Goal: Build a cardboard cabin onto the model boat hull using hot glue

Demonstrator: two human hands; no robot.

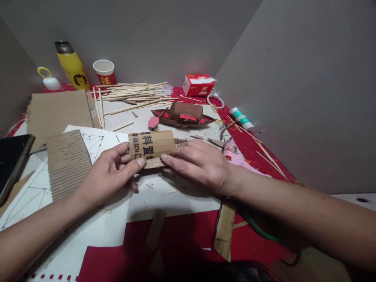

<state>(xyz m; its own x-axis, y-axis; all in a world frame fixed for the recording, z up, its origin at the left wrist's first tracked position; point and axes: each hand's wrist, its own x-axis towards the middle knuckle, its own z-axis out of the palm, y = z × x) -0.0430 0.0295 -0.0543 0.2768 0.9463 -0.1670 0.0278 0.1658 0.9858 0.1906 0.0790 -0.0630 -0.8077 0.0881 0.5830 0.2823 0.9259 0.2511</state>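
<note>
Your left hand (113,172) and right hand (199,162) meet at the middle of the desk (164,199), both closed on the same curled cardboard piece (151,145). The left thumb presses its lower edge while the fingers wrap behind its left end; the right hand lies flatter, fingertips pinning the lower right edge. The cardboard bows upward like a half tube, and its outer face carries bold black Chinese characters — cut off at the edges, so you can only read them in part — with a line of smaller print beside them that includes a letter N.

Just left of your left hand lies a strip of corrugated cardboard (67,162), ribs up, on a white sheet (96,141) drawn with pencil lines. A larger flat cardboard sheet (58,111) sits toward the far left corner. Beyond the curled piece stands a small brown model boat (183,115) with red patches, and behind it a loose heap of wooden sticks (135,92).

Along the far edge: a yellow bottle (72,66) with a lion face, a red paper cup (105,72) and a red-and-white tissue box (197,85) — its print is too small to read. A green-and-white glue tube (241,118) lies near the right edge, and a dark phone (11,160) at the left edge.
</note>
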